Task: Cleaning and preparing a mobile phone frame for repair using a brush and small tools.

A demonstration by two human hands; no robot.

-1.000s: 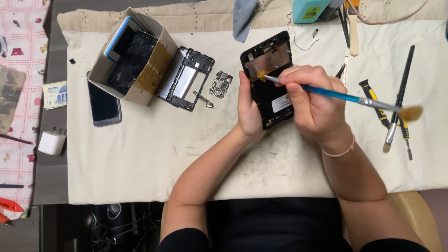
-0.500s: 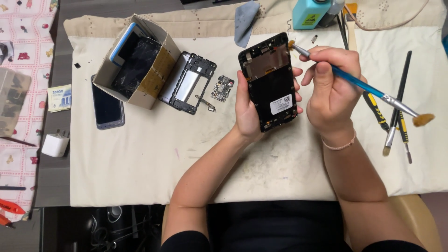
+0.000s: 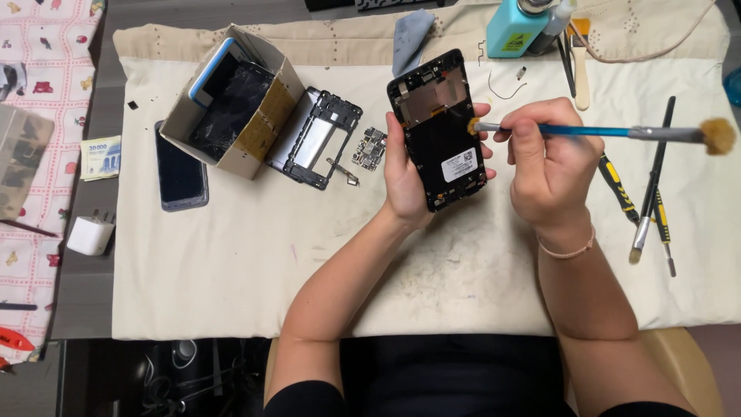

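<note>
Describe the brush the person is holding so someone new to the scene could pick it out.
On the cream cloth, find the opened phone in the left hand. The right hand holds a blue-handled brush level against its right edge. Unlike the dark brushes lying nearby, it has bristles at both ends.

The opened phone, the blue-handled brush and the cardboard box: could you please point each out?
opened phone (image 3: 444, 147), head view, on its dark inner middle.
blue-handled brush (image 3: 594, 132), head view, on the blue handle.
cardboard box (image 3: 266, 127), head view, on its brown side wall.

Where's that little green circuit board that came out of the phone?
In the head view the small circuit board lies on the cream cloth, left of centre, between the bare phone frame and the left hand.
</note>
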